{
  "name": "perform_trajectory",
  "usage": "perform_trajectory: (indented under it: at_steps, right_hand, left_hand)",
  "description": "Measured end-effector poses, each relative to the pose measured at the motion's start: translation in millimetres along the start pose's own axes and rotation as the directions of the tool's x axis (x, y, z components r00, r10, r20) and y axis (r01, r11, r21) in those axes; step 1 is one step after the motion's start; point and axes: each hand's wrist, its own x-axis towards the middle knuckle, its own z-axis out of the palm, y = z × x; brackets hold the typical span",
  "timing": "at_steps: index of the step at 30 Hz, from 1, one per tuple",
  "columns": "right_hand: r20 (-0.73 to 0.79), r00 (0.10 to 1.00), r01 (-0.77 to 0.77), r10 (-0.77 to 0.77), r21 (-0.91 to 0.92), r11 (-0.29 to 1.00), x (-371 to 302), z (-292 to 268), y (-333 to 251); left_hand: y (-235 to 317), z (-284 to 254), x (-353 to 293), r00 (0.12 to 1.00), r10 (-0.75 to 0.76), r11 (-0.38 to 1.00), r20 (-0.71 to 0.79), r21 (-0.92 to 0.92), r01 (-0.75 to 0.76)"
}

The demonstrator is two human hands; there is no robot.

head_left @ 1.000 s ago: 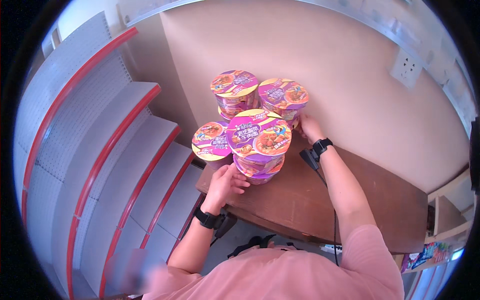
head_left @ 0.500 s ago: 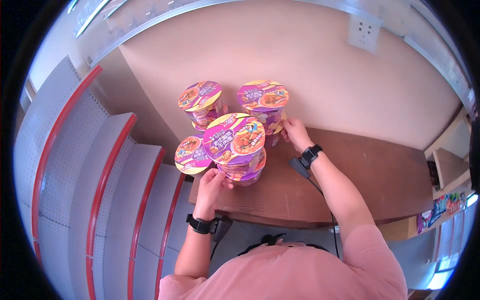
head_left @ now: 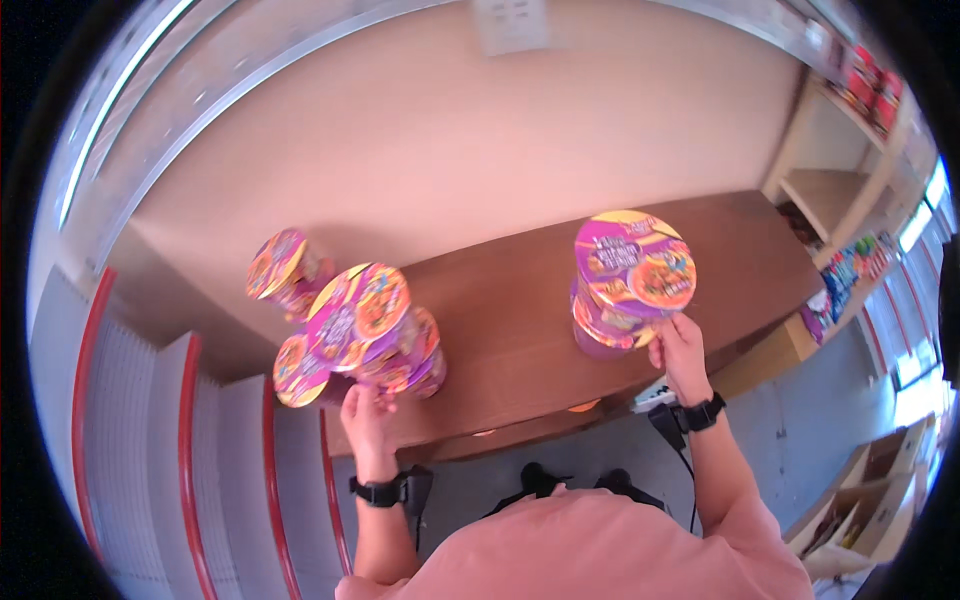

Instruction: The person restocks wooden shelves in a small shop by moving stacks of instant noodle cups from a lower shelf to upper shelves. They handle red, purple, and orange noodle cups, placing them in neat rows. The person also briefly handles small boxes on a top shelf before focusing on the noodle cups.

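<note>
Purple-and-yellow instant noodle cups stand in stacks on the brown tabletop. At the right is one stack, its top instant noodle cup [head_left: 636, 262] above a second; whether it touches the tabletop I cannot tell. My right hand [head_left: 684, 358] is closed at the rim of that stack's lower cup. At the left, my left hand [head_left: 367, 420] is closed at the lower near side of the front stack, whose top cup [head_left: 360, 318] sits over others. Beside this stack is a lower cup [head_left: 299, 372], and behind it another stack [head_left: 287, 272]. Both fingertips are partly blurred.
The brown tabletop [head_left: 510, 340] runs along a pale wall, with its near edge before me. Stepped grey shelves with red edges [head_left: 187, 450] stand at the left. A wooden shelf unit [head_left: 825, 200] and colourful snack packets [head_left: 850, 280] are at the right.
My right hand has carried its stack of noodle cups from the back of the group rightward and nearer along the table. The view has turned right. My left hand stays by the front stack.
</note>
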Motion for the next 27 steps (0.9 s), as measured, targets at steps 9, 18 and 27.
perform_trajectory:
  at_steps: [9, 18, 27]
  right_hand:
    - [-0.388, 0.917, 0.111, -0.097, 0.014, 0.994, -164.2, -84.6, -23.4]
    - [-0.542, 0.829, 0.178, -0.141, 0.016, 0.984, -390.1, -183.1, -79.3]
    - [-0.734, 0.668, 0.260, -0.122, 0.076, 0.963, -547.4, -313.8, -133.0]
  left_hand:
    - [1.4, -18.3, -2.5, 0.976, 0.019, 0.998, 0.219, -0.059, -0.007]
    - [100.5, 40.5, -178.3, 0.923, 0.017, 0.995, 0.383, -0.095, 0.022]
    - [127.9, 158.2, -369.4, 0.740, -0.117, 0.991, 0.662, 0.033, 0.127]
